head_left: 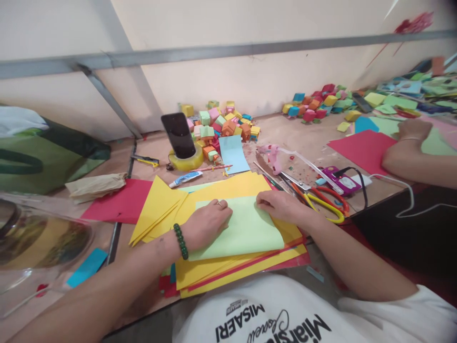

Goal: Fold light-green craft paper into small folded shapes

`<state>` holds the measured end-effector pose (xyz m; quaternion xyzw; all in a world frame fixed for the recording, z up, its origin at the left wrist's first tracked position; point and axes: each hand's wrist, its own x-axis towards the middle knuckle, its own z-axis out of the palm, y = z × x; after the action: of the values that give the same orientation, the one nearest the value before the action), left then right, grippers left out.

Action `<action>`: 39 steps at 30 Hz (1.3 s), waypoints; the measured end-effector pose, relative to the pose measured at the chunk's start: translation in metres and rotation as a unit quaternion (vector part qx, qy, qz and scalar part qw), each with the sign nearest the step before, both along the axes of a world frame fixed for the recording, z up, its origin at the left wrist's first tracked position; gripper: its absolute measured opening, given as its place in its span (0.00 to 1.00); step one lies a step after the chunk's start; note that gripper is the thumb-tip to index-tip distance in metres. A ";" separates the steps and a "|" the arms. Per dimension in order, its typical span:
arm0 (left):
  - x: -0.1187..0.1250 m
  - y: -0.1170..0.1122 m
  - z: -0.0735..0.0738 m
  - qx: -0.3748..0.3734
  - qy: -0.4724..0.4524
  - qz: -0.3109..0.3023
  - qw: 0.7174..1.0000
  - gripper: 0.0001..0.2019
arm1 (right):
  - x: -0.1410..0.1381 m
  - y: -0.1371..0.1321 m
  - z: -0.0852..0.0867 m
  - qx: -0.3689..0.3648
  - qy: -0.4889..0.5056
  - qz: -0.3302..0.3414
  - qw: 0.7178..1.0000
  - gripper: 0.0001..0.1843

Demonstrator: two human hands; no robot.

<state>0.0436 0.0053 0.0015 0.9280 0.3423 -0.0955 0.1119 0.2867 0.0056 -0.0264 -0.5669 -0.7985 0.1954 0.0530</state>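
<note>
A light green sheet of paper (pixel 239 236), apparently folded over along its near edge, lies on a stack of coloured paper (pixel 210 271), mostly yellow with some red. My left hand (pixel 209 224), with a ring and a green bead bracelet, presses on the sheet's left part with its fingers curled. At the sheet's far right corner, my right hand (pixel 278 205) has its thumb and fingers closed together on the paper edge. The fingertips of both hands are partly hidden. Yellow triangular folded pieces (pixel 155 212) lie just left of the stack.
Behind the stack are a phone (pixel 178 136) on a tape roll (pixel 185 159), a glue tube (pixel 186 179) and small paper cubes (pixel 228 126). Scissors (pixel 326 205) and a pink glue gun (pixel 274 159) lie right. Another person's arm (pixel 410 147) rests far right. A clear container (pixel 39 238) stands left.
</note>
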 end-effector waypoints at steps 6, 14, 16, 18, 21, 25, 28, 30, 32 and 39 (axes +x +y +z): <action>-0.013 0.003 -0.009 -0.010 -0.040 -0.015 0.999 0.18 | -0.013 -0.004 0.013 0.068 -0.032 0.121 0.990 0.14; -0.015 0.001 -0.011 0.010 -0.021 -0.067 0.998 0.26 | -0.042 -0.045 0.023 0.044 -0.062 0.303 0.950 0.16; -0.015 -0.001 -0.010 0.018 -0.013 -0.065 0.998 0.26 | -0.049 -0.055 0.024 0.041 -0.073 0.323 0.943 0.16; -0.016 -0.003 -0.010 0.021 -0.002 -0.064 0.998 0.27 | -0.056 -0.063 0.025 0.036 -0.087 0.346 0.934 0.17; -0.016 -0.004 -0.010 0.026 0.007 -0.067 0.997 0.29 | -0.065 -0.067 0.025 0.044 -0.113 0.361 0.925 0.20; -0.015 -0.004 -0.010 0.031 0.013 -0.067 0.997 0.29 | -0.073 -0.069 0.020 0.082 -0.123 0.366 0.919 0.16; -0.014 -0.005 -0.010 0.038 0.021 -0.064 0.997 0.28 | -0.074 -0.075 0.009 0.142 -0.125 0.366 0.911 0.12; -0.013 -0.006 -0.010 0.039 0.028 -0.059 0.997 0.29 | -0.074 -0.082 0.000 0.188 -0.124 0.361 0.905 0.12; -0.013 -0.006 -0.010 0.036 0.032 -0.054 0.997 0.30 | -0.072 -0.089 -0.008 0.220 -0.120 0.357 0.900 0.12; -0.015 -0.002 -0.008 0.029 0.017 -0.064 0.997 0.32 | -0.067 -0.095 -0.004 0.222 -0.081 0.338 0.911 0.10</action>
<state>0.0282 0.0031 -0.0065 0.9490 0.2871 -0.1078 0.0730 0.2199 -0.0889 -0.0307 -0.2508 -0.9666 -0.0275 0.0441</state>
